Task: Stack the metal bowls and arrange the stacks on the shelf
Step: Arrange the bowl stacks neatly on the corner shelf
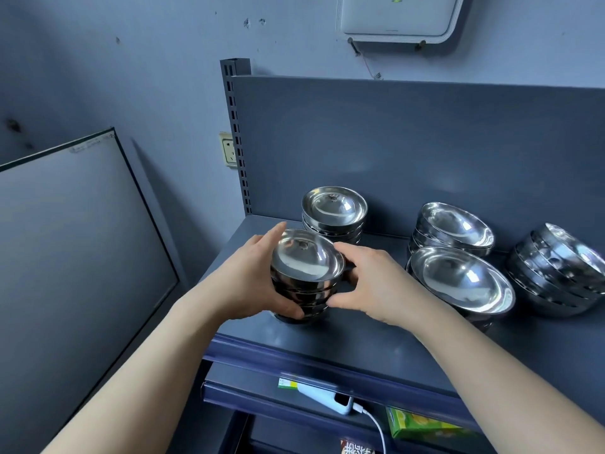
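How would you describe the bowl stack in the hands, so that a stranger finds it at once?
Look at the grey shelf and go to its front left corner. The stack there is small, with a similar one right behind it. Only this stack has the left hand and right hand around it.

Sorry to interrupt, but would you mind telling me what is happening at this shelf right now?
A person is sorting metal bowls into stacks on a dark grey shelf. The left hand and right hand grip a small stack of bowls from either side, near the shelf's front left corner. Another small stack stands just behind it. To the right are three stacks of larger bowls: one at the front, one behind it and one at the far right.
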Demonstrator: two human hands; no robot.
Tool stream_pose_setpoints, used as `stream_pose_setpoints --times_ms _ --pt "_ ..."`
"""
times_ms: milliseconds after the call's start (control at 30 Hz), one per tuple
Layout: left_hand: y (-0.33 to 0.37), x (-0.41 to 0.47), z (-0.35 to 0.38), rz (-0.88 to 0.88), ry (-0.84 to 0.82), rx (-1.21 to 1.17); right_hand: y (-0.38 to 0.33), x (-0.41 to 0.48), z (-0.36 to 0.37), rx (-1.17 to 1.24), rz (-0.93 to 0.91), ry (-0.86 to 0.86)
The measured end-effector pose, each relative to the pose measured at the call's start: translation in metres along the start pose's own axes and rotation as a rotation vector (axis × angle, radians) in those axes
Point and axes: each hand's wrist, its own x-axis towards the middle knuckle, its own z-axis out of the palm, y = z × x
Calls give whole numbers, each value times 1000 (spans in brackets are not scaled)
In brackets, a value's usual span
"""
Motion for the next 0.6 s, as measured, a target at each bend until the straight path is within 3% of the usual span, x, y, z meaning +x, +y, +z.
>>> stream_pose_setpoints --times_ms 267,600 --pt "-9 -1 13 -9 48 -181 -7 -3 -5 -106 -14 68" --pt "-1 -7 5 -7 37 -193 -6 -7 -10 104 5 40"
